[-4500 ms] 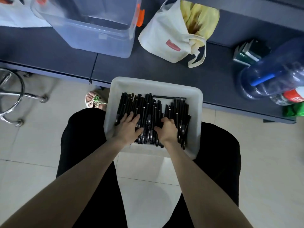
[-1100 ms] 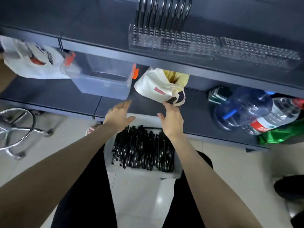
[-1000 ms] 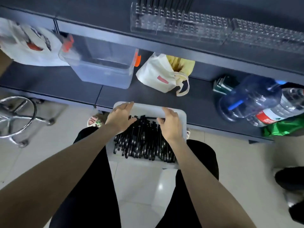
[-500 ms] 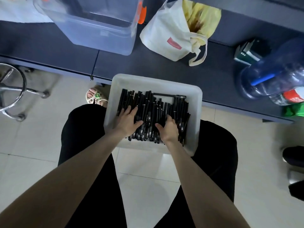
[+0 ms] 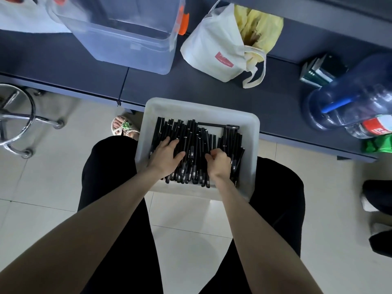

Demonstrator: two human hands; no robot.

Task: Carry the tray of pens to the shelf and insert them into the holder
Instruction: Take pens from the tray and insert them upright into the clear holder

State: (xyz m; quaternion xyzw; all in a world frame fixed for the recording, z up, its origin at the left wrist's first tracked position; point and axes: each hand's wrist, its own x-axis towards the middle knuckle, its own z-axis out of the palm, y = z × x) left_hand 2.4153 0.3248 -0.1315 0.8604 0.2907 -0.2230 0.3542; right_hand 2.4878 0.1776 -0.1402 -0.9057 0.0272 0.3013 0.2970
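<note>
Gathering pens (image 5: 191,136) from the tray (image 5: 251,166) on my lap, at the shelf (image 5: 212,92) edge.
Holder not in view. Tray rests across my thighs, pens heaped inside. Left grip (image 5: 165,158) flat, fingers spread on the pile; right grip (image 5: 219,164) curled round a few pens. Next, I judge: lift a bunch, look up, find the holder. Red tag (image 5: 224,59) on the cloth bag (image 5: 212,39) and pen print: unreadable.

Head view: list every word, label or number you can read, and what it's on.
None can be read.
Bag's red tag: white script, too small.
Bottle's red label: white marks, blurred.
Pens: pale barrel print, too small.
</note>
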